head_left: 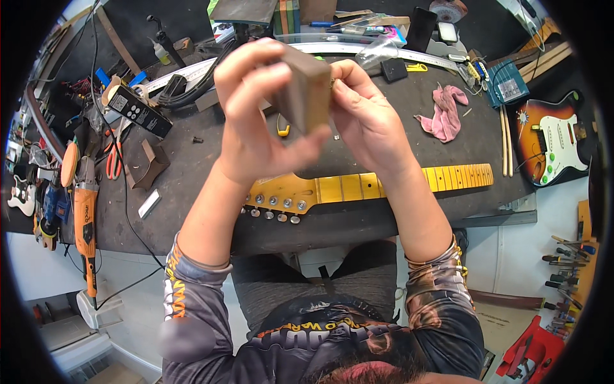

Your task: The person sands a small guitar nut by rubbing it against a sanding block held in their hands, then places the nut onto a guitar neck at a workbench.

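My left hand (246, 131) is raised above the workbench, its fingers curled round a brown block (318, 96) with a lighter, wood-like edge. Motion blurs both the block and those fingertips. Against the block's right edge, my right hand (374, 121) pinches a tiny dark metallic piece; its kind is too small to make out. Below my hands a yellow maple guitar neck (345, 187) lies across the bench, headstock to the left with its tuners attached. My forearms partly cover it.
A pink cloth (446, 114) and a sunburst guitar body (551, 139) are to the right. On the left are a black box (139, 110), red-handled pliers (114, 157) and an orange power tool (85, 217) with its cord. Several tools and strips crowd the far side.
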Tool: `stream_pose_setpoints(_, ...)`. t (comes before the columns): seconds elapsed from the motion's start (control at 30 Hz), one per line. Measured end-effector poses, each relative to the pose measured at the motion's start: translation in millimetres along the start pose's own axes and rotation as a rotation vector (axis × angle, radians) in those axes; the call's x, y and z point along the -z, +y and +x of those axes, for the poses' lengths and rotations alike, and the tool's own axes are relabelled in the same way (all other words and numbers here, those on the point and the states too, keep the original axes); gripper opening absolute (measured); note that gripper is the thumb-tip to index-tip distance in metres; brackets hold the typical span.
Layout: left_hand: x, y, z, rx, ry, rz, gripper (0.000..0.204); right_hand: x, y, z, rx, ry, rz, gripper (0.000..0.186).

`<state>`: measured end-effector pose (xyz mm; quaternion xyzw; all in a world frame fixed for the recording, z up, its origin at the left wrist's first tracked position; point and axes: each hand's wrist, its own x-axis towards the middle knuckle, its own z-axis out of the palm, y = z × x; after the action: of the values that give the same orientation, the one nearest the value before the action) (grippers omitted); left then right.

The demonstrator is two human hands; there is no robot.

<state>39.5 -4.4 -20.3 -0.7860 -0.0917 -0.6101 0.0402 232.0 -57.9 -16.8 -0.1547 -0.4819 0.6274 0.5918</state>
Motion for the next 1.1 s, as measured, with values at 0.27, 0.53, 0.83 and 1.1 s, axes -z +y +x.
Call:
stream_pose_setpoints(0.27, -3, 4, 4, 0.049, -0.055, -0.029, 0.083, 5, -1, -3, -0.078, 0.024, 0.022, 0.018)
stream_pose_setpoints(0.53, -2, 12, 4, -0.056, -0.124, -0.037, 0.088, 4, -4, -4, -0.119, -0.005, 0.101, 0.015)
stream_pose_setpoints(0.83, -5, 18, 6, -0.048, -0.097, -0.060, 0.083, 8, -2, -4, -0.053, 0.037, -0.140, 0.015)
stream_pose_setpoints(1.1, -2, 18, 10, 0.023, -0.129, -0.087, 0.073, 10, 0, -1, 0.074, 0.010, -0.408, 0.014)
